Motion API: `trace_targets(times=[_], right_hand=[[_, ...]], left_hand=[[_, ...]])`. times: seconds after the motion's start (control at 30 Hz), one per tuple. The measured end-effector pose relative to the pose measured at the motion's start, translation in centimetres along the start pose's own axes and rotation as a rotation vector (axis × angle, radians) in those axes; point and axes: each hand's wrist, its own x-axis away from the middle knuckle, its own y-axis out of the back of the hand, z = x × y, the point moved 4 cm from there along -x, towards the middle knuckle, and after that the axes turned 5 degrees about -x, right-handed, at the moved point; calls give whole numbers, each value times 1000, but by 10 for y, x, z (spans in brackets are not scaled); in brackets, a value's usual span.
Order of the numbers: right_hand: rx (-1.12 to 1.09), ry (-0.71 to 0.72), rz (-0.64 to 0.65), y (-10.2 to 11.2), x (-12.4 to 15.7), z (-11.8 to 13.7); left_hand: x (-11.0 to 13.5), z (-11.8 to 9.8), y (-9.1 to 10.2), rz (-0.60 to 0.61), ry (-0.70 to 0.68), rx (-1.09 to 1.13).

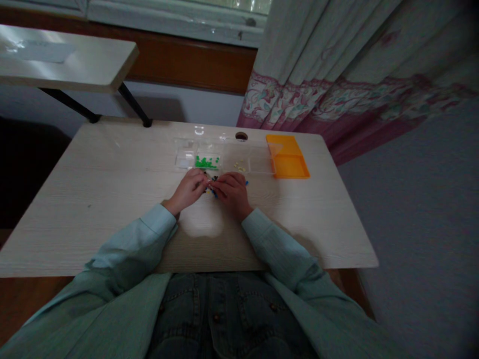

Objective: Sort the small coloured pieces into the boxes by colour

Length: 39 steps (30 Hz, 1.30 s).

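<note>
My left hand [189, 189] and my right hand [232, 193] meet over the middle of the table, fingers bent and fingertips close together. What lies between the fingertips is too small to make out. Under and around them is a scatter of small black, blue and yellow pieces [215, 193], partly covered by the fingers. Just beyond my hands sits a clear plastic compartment box [261, 160]. Small green pieces [206, 163] lie in one of its compartments, and a few pale yellow pieces [239, 166] in another.
An orange tray [292, 167] stands at the right end of the clear box. A raised shelf [75, 60] on black legs overhangs the table's back left. A round hole [241, 136] is cut near the back edge of the table [112, 199]. Curtains [299, 75] hang behind.
</note>
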Motion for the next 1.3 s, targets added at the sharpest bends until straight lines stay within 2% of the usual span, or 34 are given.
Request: trace_targets(times=[0.3, 0.73, 1.07, 1.17, 1.3], right_hand=[[-26, -12, -27, 1, 0, 1], [-57, -52, 14, -3, 0, -2], [-61, -54, 13, 3, -4, 0], [-43, -86, -34, 10, -6, -7], [57, -178, -121, 26, -8, -32]], left_hand=[[0, -1, 1, -2, -3, 12], [2, 1, 0, -5, -3, -10], [0, 0, 0, 23, 15, 4], [1, 2, 0, -1, 27, -11], [1, 4, 1, -32, 41, -32]])
